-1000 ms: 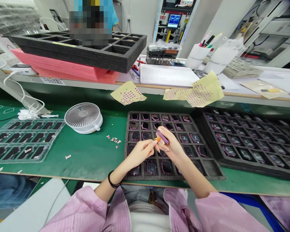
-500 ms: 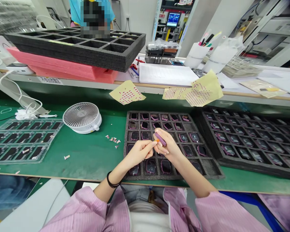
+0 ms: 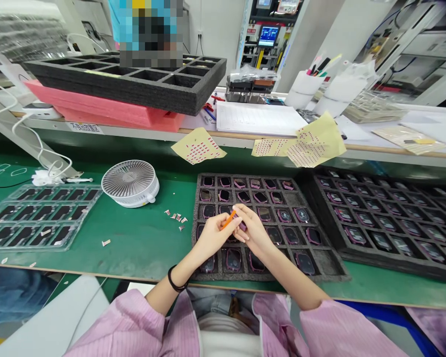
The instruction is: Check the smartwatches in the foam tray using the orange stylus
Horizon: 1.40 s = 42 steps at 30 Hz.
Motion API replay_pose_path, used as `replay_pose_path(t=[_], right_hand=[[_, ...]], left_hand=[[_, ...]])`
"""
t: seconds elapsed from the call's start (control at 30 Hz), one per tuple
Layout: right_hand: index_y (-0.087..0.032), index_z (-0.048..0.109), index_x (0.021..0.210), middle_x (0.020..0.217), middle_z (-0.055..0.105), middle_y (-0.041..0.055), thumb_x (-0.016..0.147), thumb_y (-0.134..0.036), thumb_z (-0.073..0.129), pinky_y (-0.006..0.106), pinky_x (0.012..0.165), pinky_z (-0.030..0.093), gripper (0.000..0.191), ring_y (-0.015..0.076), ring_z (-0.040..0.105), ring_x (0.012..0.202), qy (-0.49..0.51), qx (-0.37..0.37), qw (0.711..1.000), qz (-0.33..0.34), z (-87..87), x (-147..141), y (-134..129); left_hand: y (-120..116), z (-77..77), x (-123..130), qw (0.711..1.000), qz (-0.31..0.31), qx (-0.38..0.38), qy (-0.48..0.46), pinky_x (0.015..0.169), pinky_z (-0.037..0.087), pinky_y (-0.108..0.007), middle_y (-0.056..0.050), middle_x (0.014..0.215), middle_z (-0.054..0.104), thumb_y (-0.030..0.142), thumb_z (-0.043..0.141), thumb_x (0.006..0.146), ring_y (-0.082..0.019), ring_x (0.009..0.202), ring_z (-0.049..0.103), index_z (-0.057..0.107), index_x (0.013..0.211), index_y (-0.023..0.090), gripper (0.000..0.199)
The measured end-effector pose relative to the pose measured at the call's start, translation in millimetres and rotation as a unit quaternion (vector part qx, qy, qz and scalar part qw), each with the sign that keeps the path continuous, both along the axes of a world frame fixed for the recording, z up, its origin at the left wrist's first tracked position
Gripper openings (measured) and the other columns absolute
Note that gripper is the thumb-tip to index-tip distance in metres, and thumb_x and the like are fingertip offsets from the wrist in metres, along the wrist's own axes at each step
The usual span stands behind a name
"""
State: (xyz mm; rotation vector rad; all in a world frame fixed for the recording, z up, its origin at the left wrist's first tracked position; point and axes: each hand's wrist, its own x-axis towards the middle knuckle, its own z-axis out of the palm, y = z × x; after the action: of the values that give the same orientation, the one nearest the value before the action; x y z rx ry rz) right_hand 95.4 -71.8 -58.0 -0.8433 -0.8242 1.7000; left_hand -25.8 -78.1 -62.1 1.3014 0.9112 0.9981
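An orange stick [image 3: 228, 219] is pinched in my left hand [image 3: 213, 234], its tip by the fingers of the other hand. My right hand [image 3: 255, 232] is closed around a small purple piece [image 3: 242, 225], mostly covered by fingers. Both hands meet over a dark foam tray [image 3: 329, 262] whose compartments hold purple-framed watch-like units, such as one at the front [image 3: 233, 259]. My hands hide some compartments in the middle of the tray.
A white fan [image 3: 131, 182] stands left of the tray, with small loose pieces [image 3: 176, 217] between them. A clear tray [image 3: 40, 215] lies far left. Another foam tray [image 3: 390, 218] sits right. Yellow sheets [image 3: 199, 146] hang from the shelf edge. A person is behind the shelf.
The orange stick now shows at greater length and slants across my left fingers. The purple piece is more covered by my right hand. The whole view has shifted slightly.
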Motion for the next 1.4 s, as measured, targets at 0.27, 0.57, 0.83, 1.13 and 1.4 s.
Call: replay_pose_path(t=[0.27,0.57,0.83,1.13,1.4], right_hand=[[-0.02,0.054,0.079,0.046,0.048,-0.0101,0.072,-0.038,0.075,0.014,0.029,0.024,0.029,0.0018,0.029,0.028,-0.05,0.037,0.994,-0.092,2.0,19.9,11.1],[-0.025,0.057,0.092,0.056,0.051,-0.0101,0.065,-0.022,0.063,0.015,0.028,0.014,0.027,0.0025,0.021,0.03,0.063,0.011,0.998,0.005,19.1,42.4,9.5],[-0.029,0.057,0.119,0.122,0.067,0.0053,0.068,-0.043,0.045,0.015,0.026,0.019,0.054,0.0022,0.031,0.032,0.079,-0.001,0.996,0.031,30.5,44.7,4.0],[-0.031,0.034,0.138,0.108,0.07,0.0065,0.071,-0.03,0.056,0.031,0.04,0.053,0.07,0.0189,0.067,0.05,-0.098,0.094,0.986,0.1,33.8,89.5,24.4],[-0.021,0.036,0.137,0.086,0.064,0.0027,0.078,-0.032,0.049,0.024,0.042,0.047,0.062,0.0127,0.06,0.049,-0.519,0.102,0.845,-0.073,-2.5,193.9,97.9]], left_hand=[[-1.1,-0.7,-41.8,0.991,0.116,0.0,0.064,0.043,0.024,-0.02,0.007,0.046,0.034,0.059,0.054,0.08,-0.005,0.041,0.028,0.046,0.06,0.017,0.047],[-11.2,-36.3,-129.3,0.873,0.205,0.017,0.443,0.057,0.035,-0.025,-0.001,0.057,0.056,0.051,0.046,0.084,-0.019,0.055,0.055,0.058,0.074,0.02,0.035],[-13.9,-30.8,-137.2,0.866,0.225,0.038,0.446,0.055,0.038,-0.026,0.001,0.058,0.057,0.057,0.038,0.087,-0.017,0.049,0.049,0.059,0.1,0.018,0.046],[-13.9,-40.8,-133.6,0.879,0.197,0.028,0.433,0.057,0.039,-0.025,-0.002,0.067,0.064,0.059,0.038,0.087,-0.017,0.054,0.053,0.06,0.096,0.019,0.046],[-15.0,-48.1,-140.4,0.879,0.208,0.02,0.428,0.067,0.045,-0.027,-0.006,0.086,0.072,0.06,0.04,0.082,-0.02,0.068,0.063,0.061,0.094,0.02,0.046]])
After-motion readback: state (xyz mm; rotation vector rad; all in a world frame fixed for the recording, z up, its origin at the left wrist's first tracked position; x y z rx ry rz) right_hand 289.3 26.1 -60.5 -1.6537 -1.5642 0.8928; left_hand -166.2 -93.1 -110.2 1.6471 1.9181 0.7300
